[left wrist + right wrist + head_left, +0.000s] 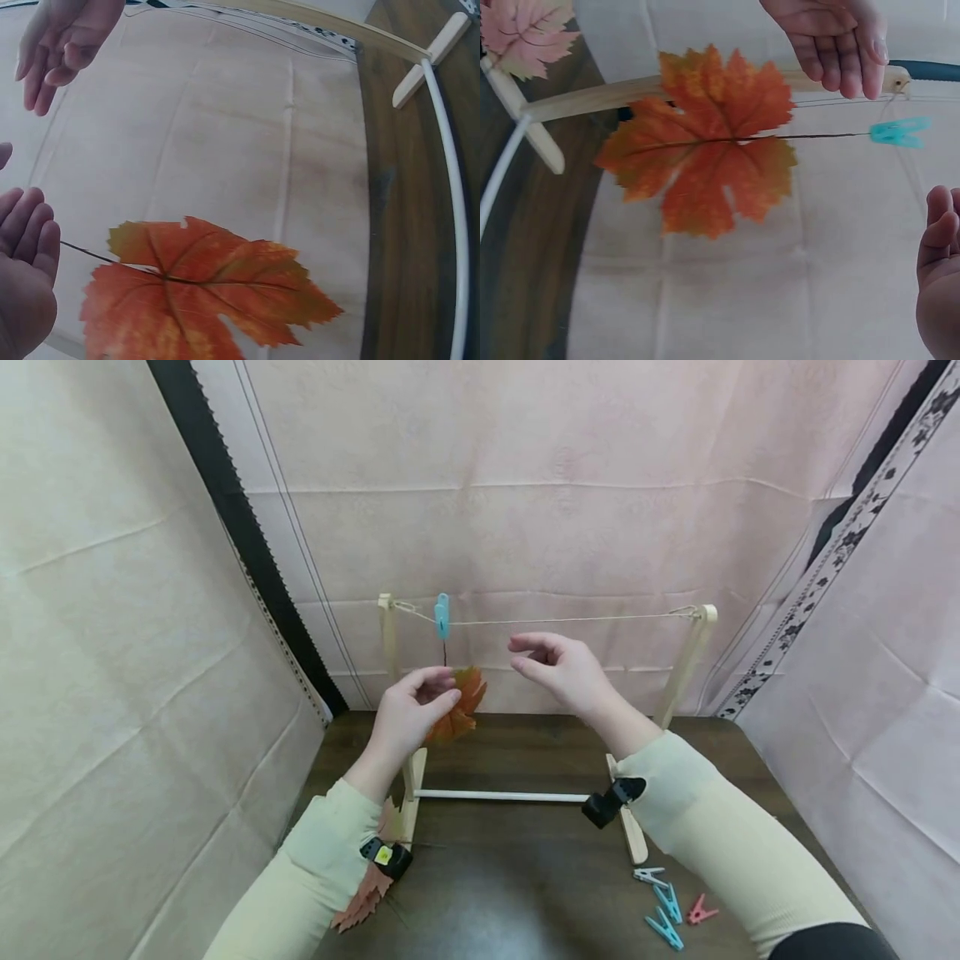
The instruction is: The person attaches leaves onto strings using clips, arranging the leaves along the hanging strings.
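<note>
An orange maple leaf (pixel 712 142) hangs by its thin brown stem from a blue clothespin (pixel 442 616), which grips the string (pixel 555 621) near its left end. My left hand (pixel 416 706) is beside the leaf, overlapping it in the head view, its fingers loosely bent around nothing. To the right of the leaf, my right hand (pixel 558 672) hovers just below the string with fingers relaxed and nothing between them. In the right wrist view a gap separates both hands from the leaf and the clothespin.
The string runs between two wooden posts (pixel 693 652) joined low by a white rod (pixel 502 796). At front right lie several clothespins, including a red clothespin (pixel 701 910) and a white clothespin (pixel 648 876). Pinkish leaves (pixel 367 893) lie under my left forearm on the dark table (pixel 510 877).
</note>
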The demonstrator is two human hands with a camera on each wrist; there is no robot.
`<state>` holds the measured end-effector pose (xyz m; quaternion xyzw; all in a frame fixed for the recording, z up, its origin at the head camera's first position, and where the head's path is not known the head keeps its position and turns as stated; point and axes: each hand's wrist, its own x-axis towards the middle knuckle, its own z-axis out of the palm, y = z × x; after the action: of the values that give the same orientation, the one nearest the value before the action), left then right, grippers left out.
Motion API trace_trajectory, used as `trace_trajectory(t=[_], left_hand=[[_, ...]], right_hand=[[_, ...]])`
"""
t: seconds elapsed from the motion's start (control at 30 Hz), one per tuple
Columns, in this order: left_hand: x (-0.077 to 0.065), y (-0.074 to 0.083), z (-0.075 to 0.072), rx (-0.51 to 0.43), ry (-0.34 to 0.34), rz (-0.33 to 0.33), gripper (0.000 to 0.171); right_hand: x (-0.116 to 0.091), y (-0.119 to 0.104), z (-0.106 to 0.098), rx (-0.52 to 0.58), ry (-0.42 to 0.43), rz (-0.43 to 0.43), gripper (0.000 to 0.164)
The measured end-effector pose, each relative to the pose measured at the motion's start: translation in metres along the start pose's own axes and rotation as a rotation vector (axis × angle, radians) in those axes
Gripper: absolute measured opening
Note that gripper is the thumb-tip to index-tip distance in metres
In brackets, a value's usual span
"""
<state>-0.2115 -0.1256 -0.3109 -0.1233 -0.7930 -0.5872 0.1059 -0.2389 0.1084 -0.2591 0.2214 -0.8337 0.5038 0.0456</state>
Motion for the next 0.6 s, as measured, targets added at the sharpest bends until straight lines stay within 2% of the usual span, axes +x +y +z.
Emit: trace_trajectory(t=[0.23, 0.4, 0.6], left_hand=[[-0.011, -0.021, 0.005, 0.068, -0.025, -0.004, 0.035], [-0.015, -0.039, 0.01, 0.088, -0.052, -0.009, 0.029], [-0.021, -0.059, 0.014, 0.135, -0.083, -0.042, 0.023]], right_hand=[[-0.019, 0.034, 0.008, -0.011, -0.006, 0.041, 0.036], [-0.034, 0.062, 0.006, -0.027, -0.001, 0.081, 0.035], [-0.052, 0.089, 0.004, 0.009, 0.03, 0.143, 0.035]])
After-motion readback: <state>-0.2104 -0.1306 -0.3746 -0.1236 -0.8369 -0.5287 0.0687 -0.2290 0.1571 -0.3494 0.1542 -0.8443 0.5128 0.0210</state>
